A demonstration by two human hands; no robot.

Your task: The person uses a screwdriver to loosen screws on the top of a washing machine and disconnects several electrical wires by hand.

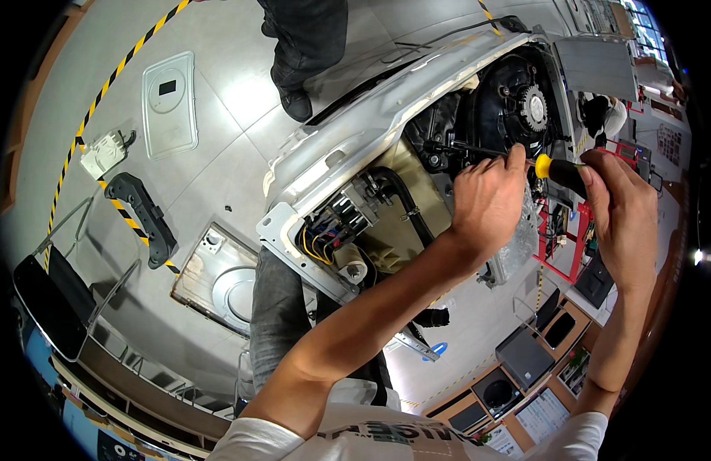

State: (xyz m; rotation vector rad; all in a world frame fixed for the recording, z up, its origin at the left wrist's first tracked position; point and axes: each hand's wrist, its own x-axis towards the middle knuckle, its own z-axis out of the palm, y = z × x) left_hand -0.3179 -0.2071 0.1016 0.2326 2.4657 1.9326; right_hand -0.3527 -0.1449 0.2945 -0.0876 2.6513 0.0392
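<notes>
In my right hand (pixel 623 201) is a screwdriver (pixel 559 174) with a yellow and black handle, the fingers closed round its end. Its long dark shaft points left into the opened machine, which looks like a washing machine lying on its side with a white metal cabinet (pixel 355 127). My left hand (pixel 488 196) is closed at the shaft, ahead of the handle. Near the tip are dark metal parts (pixel 434 160); the exact contact point is too small to tell. Beyond the left hand sits a black drum housing (pixel 494 96) with a toothed silver wheel (pixel 534 107).
Wiring (pixel 321 244), a white cylindrical part (pixel 351 263) and a black hose (pixel 409 201) fill the cabinet's near end. Removed panels (pixel 169 107) and a dark bracket (pixel 142 219) lie on the floor at left. Another person's leg (pixel 305 46) stands beyond the machine. Red frames (pixel 574 246) stand right.
</notes>
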